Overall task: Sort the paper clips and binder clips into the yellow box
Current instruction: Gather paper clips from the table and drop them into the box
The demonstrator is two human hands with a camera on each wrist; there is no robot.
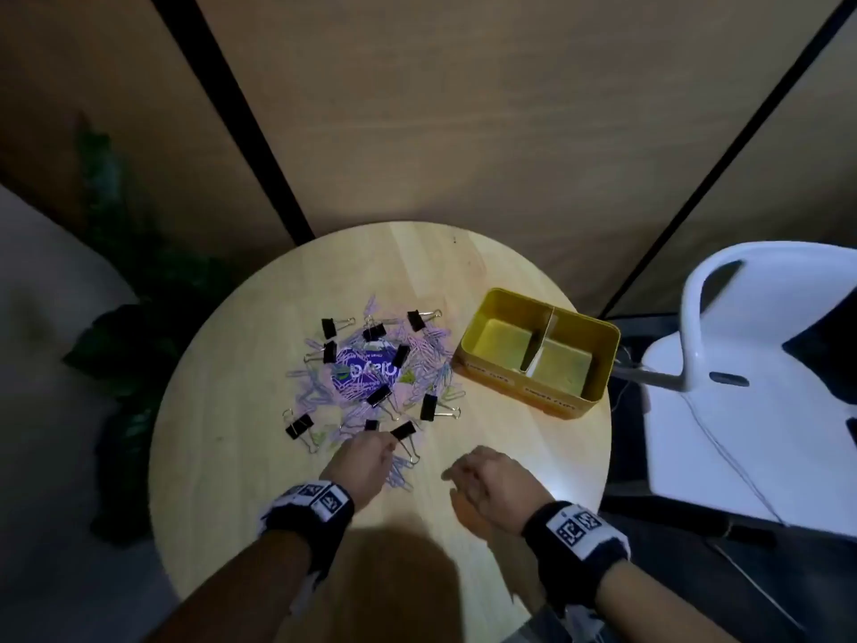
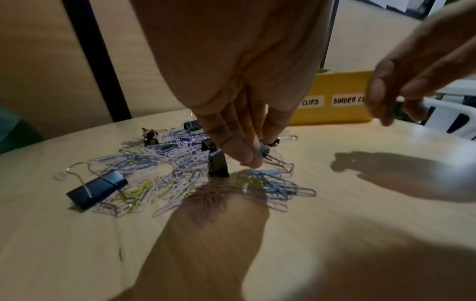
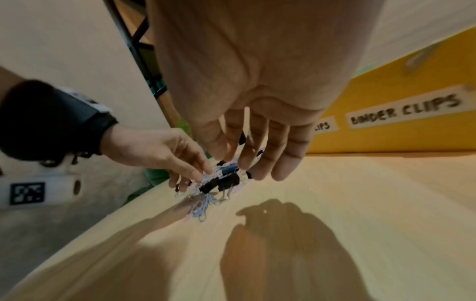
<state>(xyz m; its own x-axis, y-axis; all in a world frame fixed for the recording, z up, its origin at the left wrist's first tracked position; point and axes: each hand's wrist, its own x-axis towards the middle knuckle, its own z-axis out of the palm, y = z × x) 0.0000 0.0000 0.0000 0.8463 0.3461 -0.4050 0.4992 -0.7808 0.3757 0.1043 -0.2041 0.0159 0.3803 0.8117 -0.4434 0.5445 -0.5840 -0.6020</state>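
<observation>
A heap of pastel paper clips mixed with several black binder clips lies on a round wooden table. My left hand reaches into the near edge of the heap. Its fingertips pinch a binder clip that lies on the table. Another binder clip stands upright just left of those fingertips. My right hand hovers over bare table to the right, fingers relaxed and holding nothing. The yellow box, split into two compartments, stands at the table's right. Its labels read "CLIPS" and "BINDER CLIPS".
A purple printed card lies under the middle of the heap. A white plastic chair stands close to the table's right edge. A dark green plant is on the floor to the left. Brown wall panels rise behind.
</observation>
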